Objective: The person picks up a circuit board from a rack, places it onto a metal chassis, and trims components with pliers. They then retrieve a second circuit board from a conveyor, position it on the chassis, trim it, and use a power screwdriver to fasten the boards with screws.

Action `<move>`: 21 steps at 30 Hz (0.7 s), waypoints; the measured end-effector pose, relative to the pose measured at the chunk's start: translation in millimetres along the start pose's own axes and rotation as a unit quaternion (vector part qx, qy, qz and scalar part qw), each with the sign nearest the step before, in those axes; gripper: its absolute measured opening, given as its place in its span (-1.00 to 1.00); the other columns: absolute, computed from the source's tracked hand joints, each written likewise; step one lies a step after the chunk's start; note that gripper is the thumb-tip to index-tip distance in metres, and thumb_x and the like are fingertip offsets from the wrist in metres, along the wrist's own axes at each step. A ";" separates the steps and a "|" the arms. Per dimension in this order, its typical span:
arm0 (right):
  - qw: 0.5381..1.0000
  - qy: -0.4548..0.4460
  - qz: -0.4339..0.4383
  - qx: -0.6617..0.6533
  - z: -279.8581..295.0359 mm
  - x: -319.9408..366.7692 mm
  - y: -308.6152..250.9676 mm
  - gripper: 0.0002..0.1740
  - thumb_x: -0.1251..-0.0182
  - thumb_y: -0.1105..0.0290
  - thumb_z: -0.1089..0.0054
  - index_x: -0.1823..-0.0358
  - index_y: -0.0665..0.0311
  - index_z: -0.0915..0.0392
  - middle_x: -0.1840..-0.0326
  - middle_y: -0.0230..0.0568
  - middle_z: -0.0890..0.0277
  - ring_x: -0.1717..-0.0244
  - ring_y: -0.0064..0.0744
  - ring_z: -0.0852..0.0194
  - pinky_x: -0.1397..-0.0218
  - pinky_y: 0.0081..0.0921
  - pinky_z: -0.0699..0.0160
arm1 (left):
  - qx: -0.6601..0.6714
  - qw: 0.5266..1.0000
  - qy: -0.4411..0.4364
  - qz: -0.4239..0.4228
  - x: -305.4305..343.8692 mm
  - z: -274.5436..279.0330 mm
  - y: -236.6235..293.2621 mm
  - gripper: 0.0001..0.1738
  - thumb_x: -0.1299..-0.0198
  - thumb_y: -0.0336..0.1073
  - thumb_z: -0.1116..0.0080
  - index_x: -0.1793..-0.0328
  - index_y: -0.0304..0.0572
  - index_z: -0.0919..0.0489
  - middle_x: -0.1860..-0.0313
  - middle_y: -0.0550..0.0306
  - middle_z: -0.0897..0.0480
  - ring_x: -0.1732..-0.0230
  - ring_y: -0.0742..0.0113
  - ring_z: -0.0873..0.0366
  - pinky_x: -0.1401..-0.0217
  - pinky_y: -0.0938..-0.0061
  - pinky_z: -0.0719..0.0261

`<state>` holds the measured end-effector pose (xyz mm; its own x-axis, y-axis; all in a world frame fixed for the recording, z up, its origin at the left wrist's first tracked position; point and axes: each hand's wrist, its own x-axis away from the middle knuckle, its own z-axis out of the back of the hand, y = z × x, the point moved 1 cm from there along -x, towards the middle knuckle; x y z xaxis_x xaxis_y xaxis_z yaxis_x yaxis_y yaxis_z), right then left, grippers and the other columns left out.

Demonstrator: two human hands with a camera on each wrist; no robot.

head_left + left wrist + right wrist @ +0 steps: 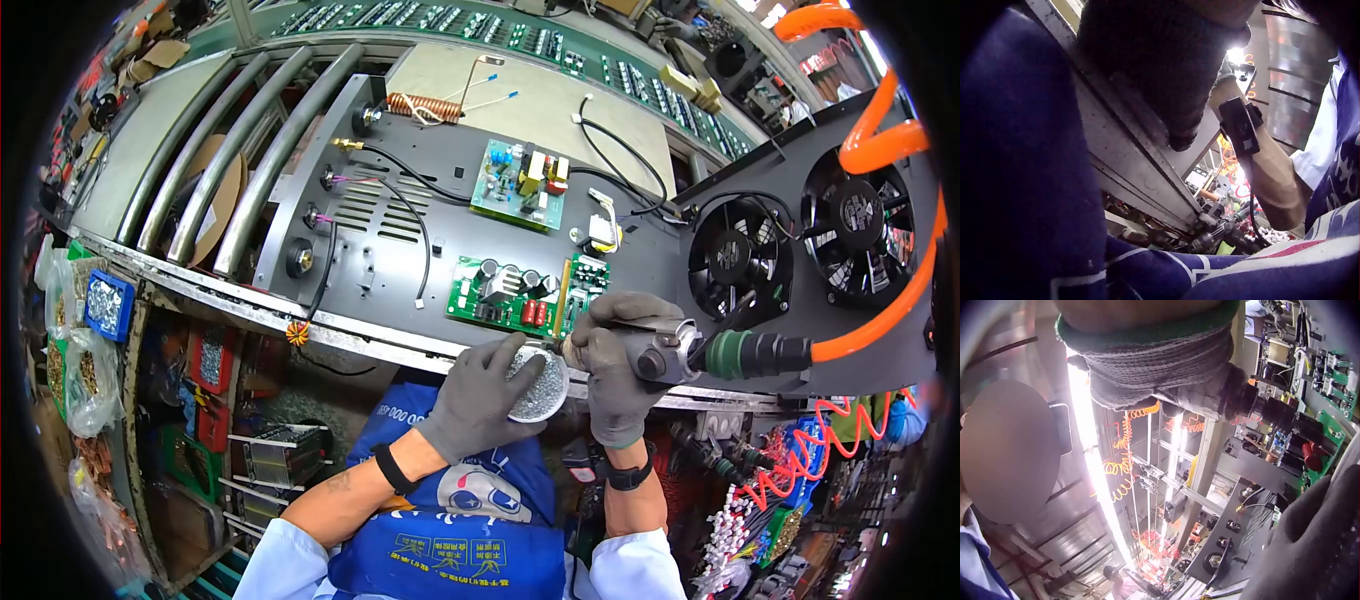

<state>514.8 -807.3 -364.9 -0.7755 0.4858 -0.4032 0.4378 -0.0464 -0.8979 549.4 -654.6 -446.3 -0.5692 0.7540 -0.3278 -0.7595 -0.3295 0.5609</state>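
Note:
The left hand (485, 393), in a grey glove, holds a round white bowl (562, 392) of small metal screws (538, 388) at the bench's front edge, fingers over its rim. Just right of it, the gloved right hand (618, 385) grips a metal-bodied power driver (660, 352), whose front end points left, towards the bowl and a green circuit board (500, 290). That board lies on a dark metal chassis panel (390, 270). In the right wrist view the right glove (1154, 372) is above and the left glove (1310, 544) at lower right. The left glove (1154, 69) looks dark in the left wrist view.
A second board (520, 185) and black cables lie on the panel, with two fans (735, 255) at its right. An orange hose (880, 325) runs from the driver. Metal rollers (270, 165) are at left; a blue bin (108, 305) hangs at the bench's left end.

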 end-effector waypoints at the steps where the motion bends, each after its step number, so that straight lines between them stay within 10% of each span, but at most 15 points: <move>1: 1.000 -0.012 0.003 -0.004 1.2 0.7 0.6 -0.58 -0.31 0.69 -0.24 -0.15 0.35 -0.36 0.02 -0.01 -0.58 0.22 -0.41 -0.62 0.18 -0.46 -0.68 | 0.002 1.000 -0.005 0.003 -1.1 0.8 0.4 -0.14 0.13 0.13 -0.58 -0.33 -0.04 -0.63 -0.41 -0.16 -0.46 -0.30 -0.17 -0.49 -0.32 0.01 -0.51; 21: 0.998 -0.004 -0.020 0.058 2.2 4.9 19.5 -0.61 -0.21 0.66 -0.29 -0.05 0.35 -0.42 0.17 -0.02 -0.57 0.31 -0.33 -0.61 0.43 -0.45 -0.67 | -0.006 1.000 -0.014 0.005 -2.1 -1.1 -0.6 -0.17 0.14 0.13 -0.57 -0.32 0.01 -0.66 -0.41 -0.13 -0.45 -0.31 -0.15 -0.46 -0.31 0.00 -0.49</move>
<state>518.5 -807.7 -384.8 -0.7949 0.4828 -0.3676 0.3516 -0.1272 -0.9275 550.7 -656.6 -446.8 -0.5676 0.7665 -0.3005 -0.7577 -0.3436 0.5549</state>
